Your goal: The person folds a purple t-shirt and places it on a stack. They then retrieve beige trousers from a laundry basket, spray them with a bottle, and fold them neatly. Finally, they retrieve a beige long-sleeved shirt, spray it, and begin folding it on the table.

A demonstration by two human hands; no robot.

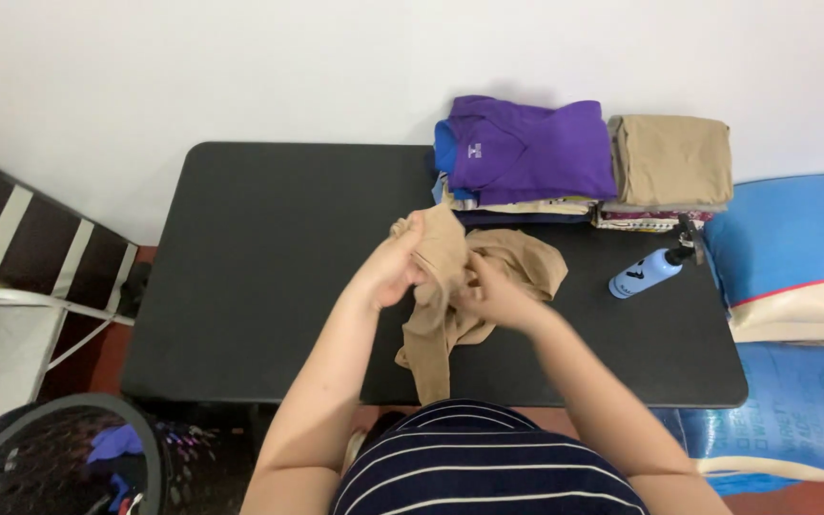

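right, both hands are up over the middle of the black table (pixel 240 286), bunched into a tan garment (pixel 450 286). the left hand (pixel 393 272) grips the upper fold in a closed fist, and the right hand (pixel 493 296) pinches the cloth just beside it, fingers curled in. the garment is crumpled, but its long axis runs from the far side toward the near edge, with a narrow tail hanging down to the near edge by the person's striped shirt (pixel 488 463); a looser lobe spreads out to the right.

along the far edge, toward the right corner, sits a stack of folded clothes topped by a purple shirt (pixel 536 148) with a small white mark on its chest, and beside it a second stack topped by a folded tan piece (pixel 669 157). near the right edge a pale blue spray bottle (pixel 646 274) lies on its side, dark nozzle pointing to the far right, a dark label patch on its body.

off the near left corner, a round dark mesh basket (pixel 11 467) holds blue and purple cloth.
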